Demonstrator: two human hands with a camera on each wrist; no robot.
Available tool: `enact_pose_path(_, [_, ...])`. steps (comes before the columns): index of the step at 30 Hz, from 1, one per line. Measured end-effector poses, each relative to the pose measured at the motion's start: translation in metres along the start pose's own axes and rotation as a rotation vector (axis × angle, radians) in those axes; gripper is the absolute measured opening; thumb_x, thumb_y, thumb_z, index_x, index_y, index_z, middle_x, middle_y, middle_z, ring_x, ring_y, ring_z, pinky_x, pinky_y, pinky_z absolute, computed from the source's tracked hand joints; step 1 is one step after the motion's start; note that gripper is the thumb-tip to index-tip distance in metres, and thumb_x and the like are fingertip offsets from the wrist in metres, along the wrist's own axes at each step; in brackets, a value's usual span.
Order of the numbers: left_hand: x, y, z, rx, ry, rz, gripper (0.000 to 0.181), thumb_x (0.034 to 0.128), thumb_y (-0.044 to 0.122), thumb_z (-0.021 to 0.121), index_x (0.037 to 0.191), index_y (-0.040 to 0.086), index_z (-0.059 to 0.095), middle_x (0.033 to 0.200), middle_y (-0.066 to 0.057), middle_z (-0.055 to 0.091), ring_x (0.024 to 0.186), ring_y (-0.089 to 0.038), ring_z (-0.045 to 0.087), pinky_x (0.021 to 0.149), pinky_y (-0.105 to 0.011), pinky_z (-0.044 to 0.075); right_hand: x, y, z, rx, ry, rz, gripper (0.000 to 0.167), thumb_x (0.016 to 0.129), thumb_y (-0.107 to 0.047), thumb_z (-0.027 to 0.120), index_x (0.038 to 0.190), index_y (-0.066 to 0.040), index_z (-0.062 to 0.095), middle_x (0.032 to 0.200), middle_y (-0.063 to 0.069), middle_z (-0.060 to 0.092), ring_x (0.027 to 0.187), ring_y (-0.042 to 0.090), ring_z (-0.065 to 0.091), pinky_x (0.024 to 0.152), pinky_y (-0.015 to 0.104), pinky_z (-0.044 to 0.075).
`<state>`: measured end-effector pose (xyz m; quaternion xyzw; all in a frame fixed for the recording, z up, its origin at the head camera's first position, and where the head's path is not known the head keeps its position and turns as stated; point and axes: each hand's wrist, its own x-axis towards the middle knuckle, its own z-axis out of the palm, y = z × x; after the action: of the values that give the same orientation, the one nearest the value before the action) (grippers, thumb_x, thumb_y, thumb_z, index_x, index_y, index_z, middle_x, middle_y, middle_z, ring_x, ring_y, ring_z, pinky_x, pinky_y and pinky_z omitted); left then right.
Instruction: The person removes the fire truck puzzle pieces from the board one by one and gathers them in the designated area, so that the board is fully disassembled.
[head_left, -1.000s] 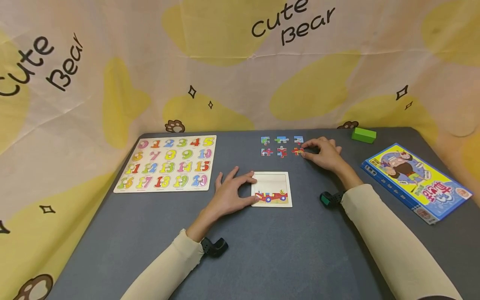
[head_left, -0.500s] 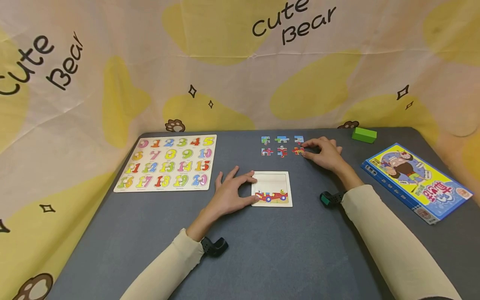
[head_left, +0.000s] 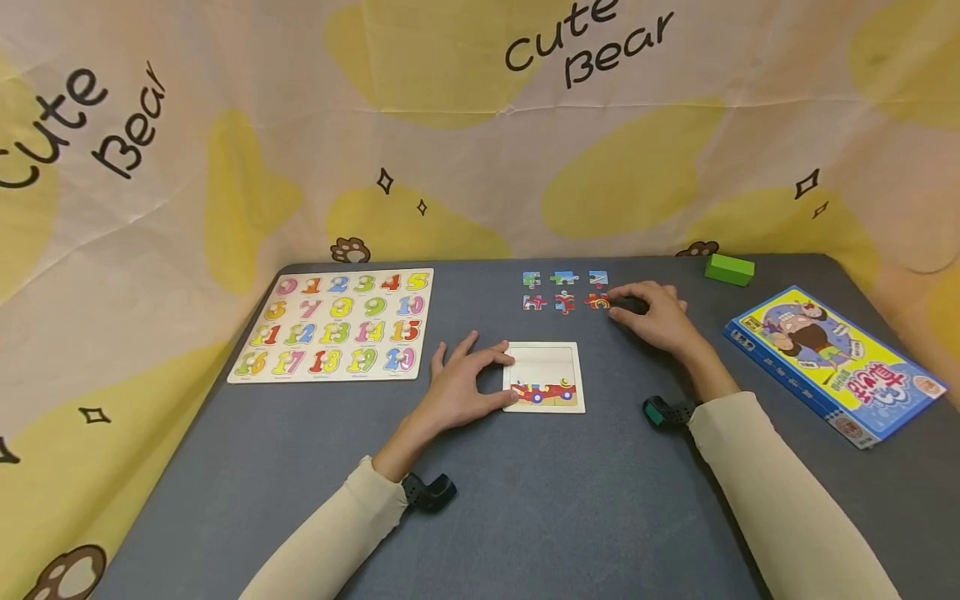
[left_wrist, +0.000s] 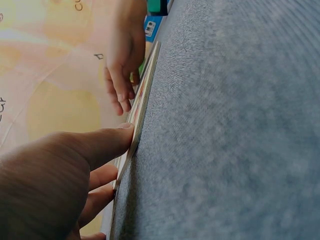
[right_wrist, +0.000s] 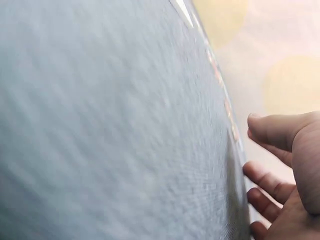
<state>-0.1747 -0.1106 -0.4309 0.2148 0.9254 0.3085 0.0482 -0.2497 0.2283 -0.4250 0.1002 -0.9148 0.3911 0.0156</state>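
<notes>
A cloth backdrop [head_left: 450, 167] printed with yellow patches hangs behind the grey desk [head_left: 540, 508]. A number board [head_left: 343, 363] lies at the left; a blue-and-yellow box [head_left: 836, 367] lies slanted at the right, beside the right forearm. The left hand [head_left: 461, 387] touches the tray with extended fingers, covering bits of its left edge. The right hand [head_left: 654, 317] holds nothing, its fingers loosely parted. The white tray [head_left: 543, 365], a red vehicle along its bottom, sits mid-desk. A green block [head_left: 730, 270] stands behind the right hand. Six puzzle pieces [head_left: 565, 303] lie beyond the tray, the lower right one just beside the right fingertips.
</notes>
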Motion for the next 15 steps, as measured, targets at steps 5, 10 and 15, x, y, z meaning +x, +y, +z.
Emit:
enact_pose_path(5, [-0.001, 0.0, -0.001, -0.005, 0.003, -0.002, 0.049, 0.0859, 0.04, 0.079, 0.131, 0.022, 0.068, 0.157, 0.006, 0.05, 0.159, -0.034, 0.019, 0.12, -0.07, -0.005, -0.007, -0.014, 0.011, -0.009, -0.011, -0.005, 0.035, 0.097, -0.019, 0.068, 0.129, -0.006, 0.068, 0.138, 0.024, 0.055, 0.124, 0.045, 0.035, 0.1, 0.066, 0.016])
enact_pose_path(10, [-0.001, 0.0, 0.0, -0.01, 0.009, 0.005, 0.048, 0.0857, 0.039, 0.08, 0.13, 0.022, 0.069, 0.156, 0.005, 0.051, 0.158, -0.035, 0.019, 0.119, -0.071, -0.005, -0.011, -0.033, 0.02, -0.002, -0.056, -0.066, 0.034, 0.096, -0.018, 0.069, 0.129, -0.007, 0.069, 0.137, 0.021, 0.059, 0.122, 0.042, 0.04, 0.1, 0.065, 0.019])
enact_pose_path(15, [-0.001, 0.0, 0.0, -0.016, 0.005, 0.005, 0.049, 0.0862, 0.039, 0.079, 0.13, 0.022, 0.068, 0.157, 0.005, 0.05, 0.158, -0.035, 0.019, 0.12, -0.07, -0.006, -0.016, -0.048, 0.028, -0.019, -0.113, -0.144, 0.032, 0.094, -0.018, 0.071, 0.124, -0.008, 0.071, 0.126, 0.016, 0.067, 0.113, 0.035, 0.047, 0.095, 0.058, 0.025])
